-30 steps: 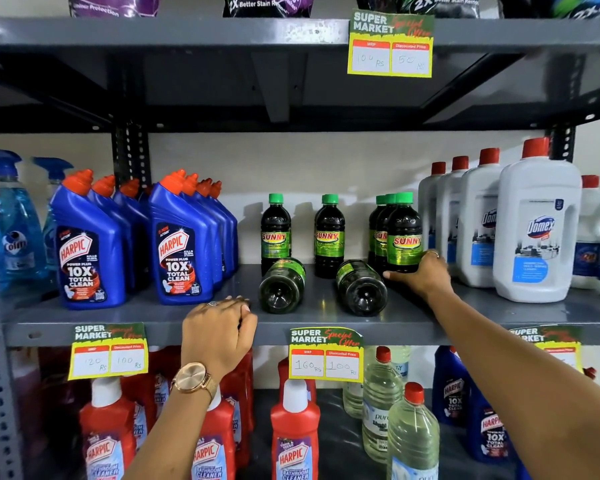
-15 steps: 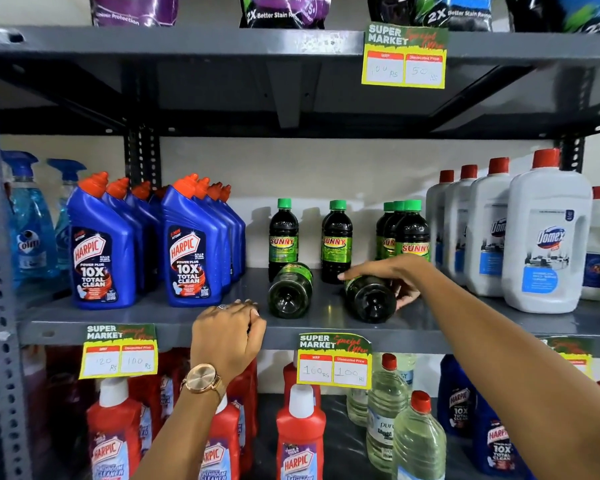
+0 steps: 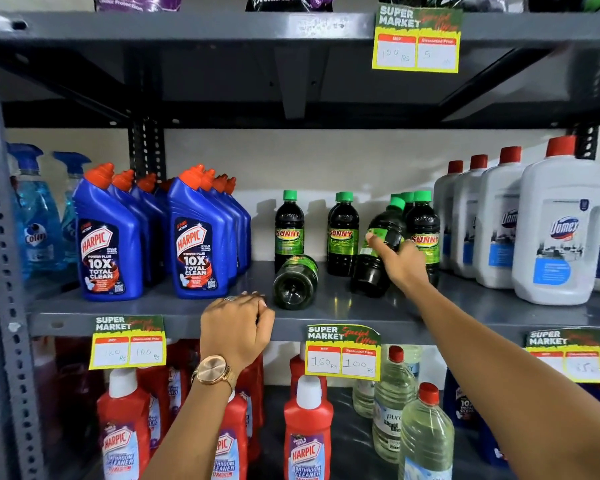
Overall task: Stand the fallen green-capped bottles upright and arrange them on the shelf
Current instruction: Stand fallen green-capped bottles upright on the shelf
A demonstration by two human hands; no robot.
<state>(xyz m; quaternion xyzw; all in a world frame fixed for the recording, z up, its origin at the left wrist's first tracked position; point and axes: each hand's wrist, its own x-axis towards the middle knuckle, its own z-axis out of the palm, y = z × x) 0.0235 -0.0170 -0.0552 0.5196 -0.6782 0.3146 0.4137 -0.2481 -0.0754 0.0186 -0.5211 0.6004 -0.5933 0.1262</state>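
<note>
Rt hand (image 3: pixel 400 268) grips tilted dark-liquid btl (image 3: pixel 378 251)

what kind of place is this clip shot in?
Most likely a supermarket cleaning-products aisle. Metal shelves carry "Super Market Special Offer" price tags, with rows of Harpic bottles, Domex bottles and green-capped Sunny bottles stocked side by side.

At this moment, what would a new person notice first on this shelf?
The right hand grips a green-capped bottle, tilted, mid-shelf beside the upright ones. Another fallen bottle lies on its side, base forward, just past the left hand resting on the shelf edge.
</note>
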